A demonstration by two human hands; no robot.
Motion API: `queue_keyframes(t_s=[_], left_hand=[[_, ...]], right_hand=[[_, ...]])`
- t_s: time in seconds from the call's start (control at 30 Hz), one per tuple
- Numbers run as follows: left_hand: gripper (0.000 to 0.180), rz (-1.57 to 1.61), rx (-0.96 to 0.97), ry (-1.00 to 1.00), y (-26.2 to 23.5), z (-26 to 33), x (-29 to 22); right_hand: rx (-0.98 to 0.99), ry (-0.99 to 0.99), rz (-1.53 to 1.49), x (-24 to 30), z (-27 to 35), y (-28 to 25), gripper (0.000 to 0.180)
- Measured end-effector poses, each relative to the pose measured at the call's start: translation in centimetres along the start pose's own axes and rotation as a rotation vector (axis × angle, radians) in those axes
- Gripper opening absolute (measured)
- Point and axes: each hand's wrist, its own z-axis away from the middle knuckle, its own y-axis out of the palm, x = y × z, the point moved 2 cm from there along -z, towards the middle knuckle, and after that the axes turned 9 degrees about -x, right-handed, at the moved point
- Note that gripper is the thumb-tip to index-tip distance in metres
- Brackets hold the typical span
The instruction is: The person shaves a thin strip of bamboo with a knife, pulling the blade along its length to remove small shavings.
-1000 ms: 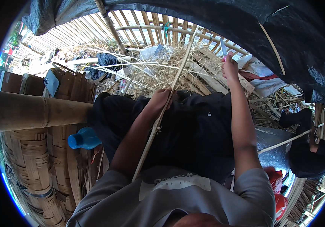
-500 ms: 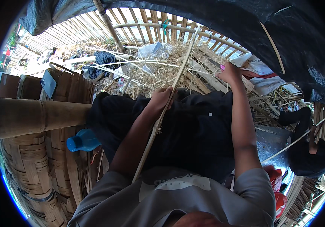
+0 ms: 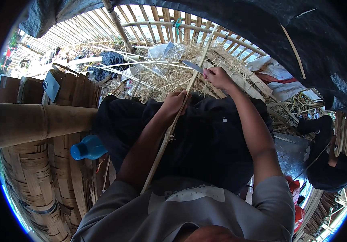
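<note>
A long, pale bamboo strip (image 3: 157, 161) slants from my chest up and away past my knees, with a frayed knot partway along it. My left hand (image 3: 175, 104) is closed round its middle, just above my dark trousers. In my right hand (image 3: 218, 78) is a knife (image 3: 193, 66) with a pink handle, most of which my fingers cover. The blade points left and lies across the strip, a little beyond my left hand; whether its edge touches the bamboo I cannot tell.
Shavings (image 3: 157, 82) and loose strips heap up beyond my knees, before a bamboo slat fence (image 3: 157, 20). On the left are a thick bamboo pole (image 3: 40, 126), a blue bottle (image 3: 88, 148) and woven bamboo panels (image 3: 32, 177). At the right sits another person (image 3: 329, 169). Dark sheeting (image 3: 262, 24) hangs overhead.
My right hand has swung left and toward me, bringing the knife from the strip's right side across it. My left hand stays almost in place on the strip.
</note>
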Motion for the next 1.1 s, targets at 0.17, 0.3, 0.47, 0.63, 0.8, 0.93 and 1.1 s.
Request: queue_keyframes(t_s=[0.17,0.3,0.47,0.63,0.8,0.93,1.1], left_hand=[[0.033,0.070,-0.005,-0.003,-0.4,0.7,-0.3],[0.034,0.106,0.067,0.050,-1.0,0.5,0.2],[0.035,0.146,0.072,0.026,-0.6,0.5,0.8],[0.034,0.167,0.074,0.017,-0.8,1.0,0.5],[0.033,0.190,0.070,-0.004,-1.0,1.4,0.2],[0.033,0.251,0.110,-0.009,-0.7,1.1,0.4],[0.029,0.268,0.181,0.016,-1.1,0.9,0.7]], right_hand=[[-0.002,0.071,0.270,3.2,0.9,1.8,0.057],[0.045,0.018,0.222,3.8,2.1,2.9,0.055],[-0.022,-0.041,0.187,2.4,2.7,3.4,0.053],[0.056,-0.034,0.107,3.1,4.5,4.4,0.050],[0.080,-0.052,0.048,4.8,6.4,5.2,0.051],[0.115,0.026,0.001,4.9,5.8,4.9,0.052],[0.112,0.003,-0.044,5.5,6.7,5.5,0.052]])
